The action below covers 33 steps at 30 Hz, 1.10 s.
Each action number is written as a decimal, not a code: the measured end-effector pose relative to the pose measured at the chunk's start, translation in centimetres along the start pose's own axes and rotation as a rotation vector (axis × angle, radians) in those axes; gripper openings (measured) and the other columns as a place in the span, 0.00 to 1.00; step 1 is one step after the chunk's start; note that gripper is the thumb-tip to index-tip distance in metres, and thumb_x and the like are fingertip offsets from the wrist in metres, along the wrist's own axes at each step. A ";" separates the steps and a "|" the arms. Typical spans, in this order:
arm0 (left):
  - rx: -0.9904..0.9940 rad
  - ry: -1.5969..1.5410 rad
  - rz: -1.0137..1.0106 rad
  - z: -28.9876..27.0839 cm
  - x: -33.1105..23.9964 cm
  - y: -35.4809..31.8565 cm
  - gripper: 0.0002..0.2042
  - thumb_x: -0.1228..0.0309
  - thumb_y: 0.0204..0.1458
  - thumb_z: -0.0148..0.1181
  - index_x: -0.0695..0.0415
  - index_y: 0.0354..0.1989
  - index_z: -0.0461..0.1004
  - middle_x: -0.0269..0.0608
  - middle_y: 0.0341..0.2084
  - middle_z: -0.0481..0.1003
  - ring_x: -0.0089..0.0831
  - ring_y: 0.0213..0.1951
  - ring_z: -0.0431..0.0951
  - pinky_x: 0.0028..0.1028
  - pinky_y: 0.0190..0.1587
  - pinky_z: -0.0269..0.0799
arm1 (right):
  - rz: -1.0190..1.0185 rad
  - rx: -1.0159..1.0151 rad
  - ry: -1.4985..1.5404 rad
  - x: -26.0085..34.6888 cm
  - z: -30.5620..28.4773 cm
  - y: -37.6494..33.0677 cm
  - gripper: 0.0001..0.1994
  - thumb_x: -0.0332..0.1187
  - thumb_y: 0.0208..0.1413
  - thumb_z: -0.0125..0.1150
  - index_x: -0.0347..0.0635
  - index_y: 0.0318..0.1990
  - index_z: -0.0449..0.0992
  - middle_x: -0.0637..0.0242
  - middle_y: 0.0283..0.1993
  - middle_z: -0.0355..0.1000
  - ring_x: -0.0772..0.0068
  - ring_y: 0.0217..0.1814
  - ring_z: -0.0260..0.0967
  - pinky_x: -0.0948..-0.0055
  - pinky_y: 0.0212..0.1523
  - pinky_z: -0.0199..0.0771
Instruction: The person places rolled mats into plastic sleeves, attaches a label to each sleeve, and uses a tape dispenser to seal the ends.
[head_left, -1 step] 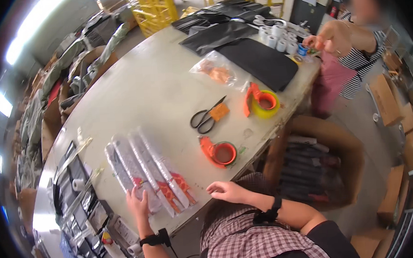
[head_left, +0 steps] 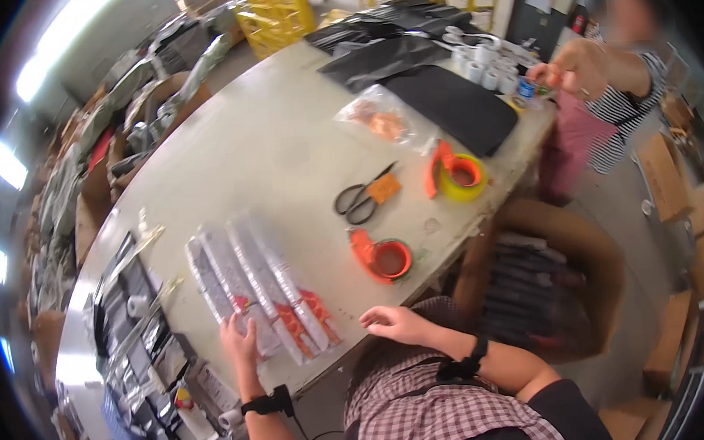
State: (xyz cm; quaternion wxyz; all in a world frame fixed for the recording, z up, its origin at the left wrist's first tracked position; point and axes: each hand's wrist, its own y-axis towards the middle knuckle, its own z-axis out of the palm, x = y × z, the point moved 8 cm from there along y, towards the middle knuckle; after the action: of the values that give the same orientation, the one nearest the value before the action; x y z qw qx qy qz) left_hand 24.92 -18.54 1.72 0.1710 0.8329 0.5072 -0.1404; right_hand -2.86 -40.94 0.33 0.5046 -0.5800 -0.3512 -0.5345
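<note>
Principally, a set of long, clear-wrapped packets (head_left: 252,274), about four in number, red and orange patterned at the near ends; laid side by side, flat on the pale desk (head_left: 242,138), close to its near edge.

Long axis: slanting from the far left to the near right, roughly away from the body; patterned ends toward the wearer.

Left hand (head_left: 240,337): the nearer of the two. Stationed at the near left of the set, fingertips apparently resting on the leftmost packet; the bulk of the packets lies ahead of it and to its right. Grip opened, fingers spread, thumb standing off, closed round nothing.

Right hand (head_left: 396,324): just beyond the right-hand side of the set, apart from it, at the desk's near edge. Packets lie to its left, their length running away forward. Grip half-open, fingers loosely bent, nothing held.

Adjacent items: one orange tape dispenser (head_left: 373,261), ahead of the right hand; one pair of black-handled scissors (head_left: 368,195), farther forward, an orange piece at its blades; a second orange dispenser (head_left: 445,162) with yellow tape, to the scissors' right.
</note>
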 end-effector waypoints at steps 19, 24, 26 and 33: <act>-0.026 -0.617 -0.217 -13.1 9.2 -7.8 0.14 0.72 0.53 0.52 0.62 0.48 0.70 0.39 0.37 0.73 0.23 0.38 0.72 0.20 0.39 0.67 | 0.016 -0.918 -0.097 8.5 -35.4 -2.8 0.27 0.28 0.49 0.50 0.41 0.60 0.58 0.67 0.26 0.71 0.78 0.22 0.65 0.76 0.26 0.67; -0.193 -0.665 -0.296 -13.1 12.9 -12.5 0.11 0.75 0.53 0.51 0.63 0.44 0.71 0.37 0.34 0.74 0.21 0.35 0.72 0.19 0.36 0.67 | 0.030 -1.060 -1.368 9.5 -42.5 -1.3 0.09 0.31 0.47 0.54 0.41 0.36 0.76 0.53 0.33 0.72 0.47 0.39 0.68 0.57 0.43 0.69; -0.270 -0.686 -0.380 -12.4 16.1 -15.9 0.10 0.75 0.53 0.51 0.64 0.42 0.72 0.35 0.31 0.74 0.19 0.30 0.71 0.16 0.32 0.66 | 0.081 -0.975 -1.505 9.2 -42.8 0.7 0.10 0.33 0.47 0.56 0.40 0.36 0.75 0.51 0.38 0.71 0.52 0.44 0.68 0.60 0.46 0.69; -0.253 -0.514 -0.618 -15.5 15.4 -25.7 0.10 0.81 0.51 0.51 0.63 0.41 0.74 0.35 0.31 0.75 0.22 0.31 0.72 0.19 0.33 0.68 | 0.097 -0.868 -1.487 10.3 -43.3 7.3 0.10 0.32 0.47 0.54 0.37 0.36 0.72 0.54 0.41 0.69 0.54 0.49 0.66 0.65 0.48 0.69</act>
State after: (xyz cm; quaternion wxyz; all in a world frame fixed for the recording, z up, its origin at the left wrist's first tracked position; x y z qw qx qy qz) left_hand 9.76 11.29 5.79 0.3427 0.5521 0.6872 -0.3249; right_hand -5.56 -85.64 5.37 -0.1005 -0.9352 -0.3298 -0.0806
